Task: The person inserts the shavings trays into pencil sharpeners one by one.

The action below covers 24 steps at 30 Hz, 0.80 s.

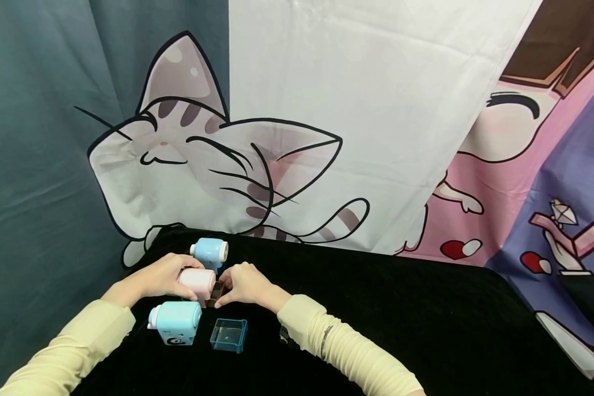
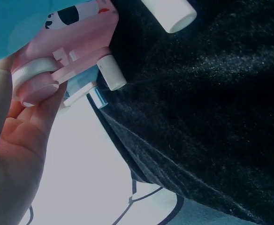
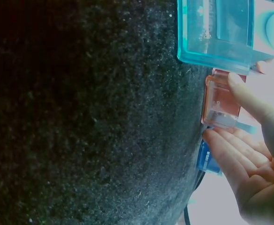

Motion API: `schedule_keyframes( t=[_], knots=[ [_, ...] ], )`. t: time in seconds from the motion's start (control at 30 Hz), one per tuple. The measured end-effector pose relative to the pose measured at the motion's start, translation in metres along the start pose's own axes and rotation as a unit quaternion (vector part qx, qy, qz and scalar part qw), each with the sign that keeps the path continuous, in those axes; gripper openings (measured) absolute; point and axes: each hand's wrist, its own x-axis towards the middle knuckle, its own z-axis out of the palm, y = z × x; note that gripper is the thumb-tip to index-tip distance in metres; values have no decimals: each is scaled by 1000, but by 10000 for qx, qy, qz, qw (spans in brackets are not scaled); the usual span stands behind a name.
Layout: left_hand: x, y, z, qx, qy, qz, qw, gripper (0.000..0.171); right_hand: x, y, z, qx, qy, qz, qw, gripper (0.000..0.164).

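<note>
A pink hand-crank pencil sharpener (image 1: 196,279) stands on the black cloth, gripped by my left hand (image 1: 160,275) from its left side. Its crank handle (image 2: 112,72) shows in the left wrist view. My right hand (image 1: 249,283) pinches the sharpener's clear reddish drawer (image 3: 223,101) at its two sides, thumb on one and fingers on the other. The drawer is at the front of the pink body. Nearer me stands a teal sharpener (image 1: 178,314), with a clear teal drawer (image 1: 229,335) lying to its right. Behind the pink one is a blue sharpener (image 1: 209,250).
Black cloth (image 1: 376,319) covers the table and stretches to the right. A printed curtain (image 1: 376,82) with a cartoon cat hangs along the back edge. A small dark object (image 1: 284,334) lies beside my right sleeve. The blue sharpener's drawer (image 3: 207,158) is in place.
</note>
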Motion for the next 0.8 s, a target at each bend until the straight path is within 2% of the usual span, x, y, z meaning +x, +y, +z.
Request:
schedule_keyframes(
  t=[0.2, 0.43, 0.8],
  knots=[
    [-2, 2, -2, 86, 25, 104, 9999, 54, 0, -1, 2, 155, 8, 59, 9999, 45],
    [-2, 5, -4, 58, 0, 36, 10000, 52, 1, -3, 1, 176, -24, 146, 9997, 45],
    [2, 0, -1, 135, 19, 20, 9999, 51, 4, -5, 2, 44, 22, 131, 9999, 48]
  ],
)
